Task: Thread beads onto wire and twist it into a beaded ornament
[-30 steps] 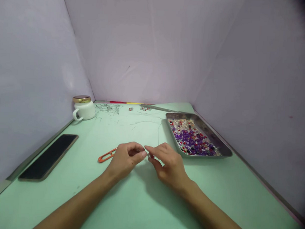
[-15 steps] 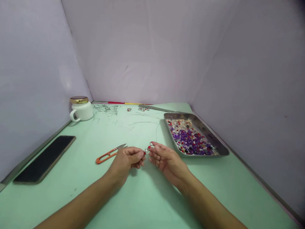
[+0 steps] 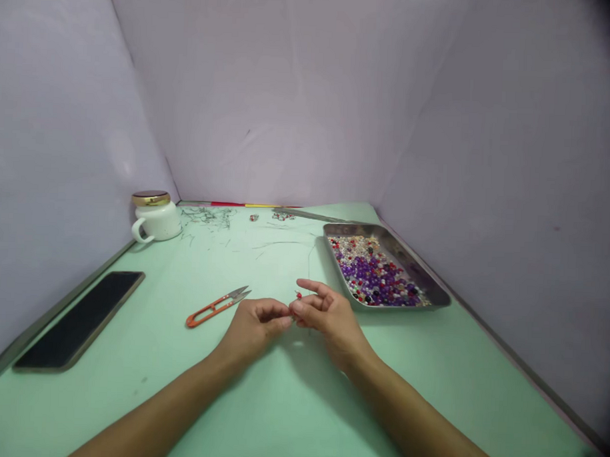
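Above the middle of the table, my left hand (image 3: 256, 327) and my right hand (image 3: 329, 319) meet at their fingertips. Both pinch a short beaded wire (image 3: 298, 295); one red bead shows above the fingers, and most of the rest is hidden. My right index finger sticks out past the bead. Just left of my left hand lies a pair of orange-handled thread snips (image 3: 215, 310), blades apart. To the right of my right hand stands a metal tray (image 3: 407, 305) of mixed beads (image 3: 371, 274), mostly purple, with red, black, white and gold ones.
A dark phone (image 3: 81, 321) lies at the left. Behind it is a white mug (image 3: 162, 221) with a gold-rimmed lid. Wire scraps (image 3: 208, 216), small beaded pieces (image 3: 284, 216) and long wires (image 3: 310, 215) lie at the back. Pale walls enclose the green table.
My right hand has closed in on my left, its thumb and fingers now pinching at the left fingertips. The white and red beads that showed between the hands are mostly covered. The view shifted slightly.
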A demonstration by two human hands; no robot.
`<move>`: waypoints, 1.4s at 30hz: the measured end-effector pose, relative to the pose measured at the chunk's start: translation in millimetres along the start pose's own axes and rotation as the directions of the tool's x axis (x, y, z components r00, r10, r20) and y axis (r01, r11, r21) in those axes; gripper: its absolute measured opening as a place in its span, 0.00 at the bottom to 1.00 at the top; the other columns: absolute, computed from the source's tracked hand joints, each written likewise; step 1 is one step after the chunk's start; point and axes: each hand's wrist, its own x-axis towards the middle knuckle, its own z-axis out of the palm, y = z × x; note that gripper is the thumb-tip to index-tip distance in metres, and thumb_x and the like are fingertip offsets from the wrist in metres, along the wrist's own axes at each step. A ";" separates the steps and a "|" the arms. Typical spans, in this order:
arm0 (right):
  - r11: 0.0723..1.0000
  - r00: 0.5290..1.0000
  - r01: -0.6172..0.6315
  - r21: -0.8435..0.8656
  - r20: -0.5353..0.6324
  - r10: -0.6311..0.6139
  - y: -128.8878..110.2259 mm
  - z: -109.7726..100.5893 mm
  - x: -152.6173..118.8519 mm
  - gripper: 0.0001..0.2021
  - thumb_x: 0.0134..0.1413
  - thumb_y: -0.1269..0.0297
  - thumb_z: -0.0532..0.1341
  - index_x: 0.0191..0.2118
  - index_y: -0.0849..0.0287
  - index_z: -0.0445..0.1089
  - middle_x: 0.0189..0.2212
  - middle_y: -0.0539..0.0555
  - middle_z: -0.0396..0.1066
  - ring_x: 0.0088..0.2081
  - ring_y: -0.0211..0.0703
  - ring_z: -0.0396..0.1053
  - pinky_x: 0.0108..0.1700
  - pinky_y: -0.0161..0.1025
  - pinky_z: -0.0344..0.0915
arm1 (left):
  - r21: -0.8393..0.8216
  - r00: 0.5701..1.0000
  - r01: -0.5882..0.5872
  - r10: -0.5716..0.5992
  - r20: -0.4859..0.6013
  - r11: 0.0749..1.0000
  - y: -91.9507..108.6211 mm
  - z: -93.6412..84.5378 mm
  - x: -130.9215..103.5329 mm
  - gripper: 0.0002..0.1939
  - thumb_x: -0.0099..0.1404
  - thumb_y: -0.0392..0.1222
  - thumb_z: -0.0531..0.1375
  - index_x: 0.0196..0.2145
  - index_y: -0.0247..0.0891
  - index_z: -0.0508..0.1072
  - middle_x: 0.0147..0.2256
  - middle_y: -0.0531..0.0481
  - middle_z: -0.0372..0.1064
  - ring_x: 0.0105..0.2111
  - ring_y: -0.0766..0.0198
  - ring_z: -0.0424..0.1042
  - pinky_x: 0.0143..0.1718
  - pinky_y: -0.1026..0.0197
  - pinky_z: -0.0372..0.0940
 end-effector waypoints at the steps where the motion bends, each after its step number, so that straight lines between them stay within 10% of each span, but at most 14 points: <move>1: 1.000 1.000 -0.007 0.009 0.001 0.007 -0.3 0.4 -0.2 0.27 0.32 0.64 0.67 0.43 0.66 0.63 0.20 0.49 0.70 0.22 0.35 0.65 0.29 0.36 0.63 | -0.010 1.000 -0.010 0.010 -0.009 1.000 -0.1 0.0 0.1 0.04 0.50 0.38 0.60 0.24 0.33 0.73 0.23 0.51 0.69 0.24 0.69 0.62 0.27 0.67 0.55; 10: 0.939 0.973 -0.229 0.257 0.048 0.224 -1.4 -2.3 2.9 0.15 0.39 0.69 0.65 0.37 0.63 0.65 0.26 0.52 0.70 0.23 0.32 0.68 0.23 0.28 0.65 | -0.037 0.997 -0.075 0.073 -0.039 0.997 -3.2 -3.8 3.9 0.05 0.50 0.38 0.60 0.24 0.33 0.72 0.21 0.53 0.65 0.22 0.71 0.59 0.25 0.67 0.54; 42: 0.954 0.983 -0.173 0.244 -0.017 0.182 1.8 0.5 1.0 0.19 0.35 0.67 0.68 0.37 0.64 0.64 0.23 0.51 0.70 0.23 0.34 0.68 0.22 0.28 0.65 | 0.070 0.996 -0.088 0.088 0.003 0.994 -1.4 -2.5 2.6 0.03 0.50 0.36 0.58 0.25 0.33 0.71 0.24 0.50 0.67 0.26 0.66 0.62 0.29 0.65 0.56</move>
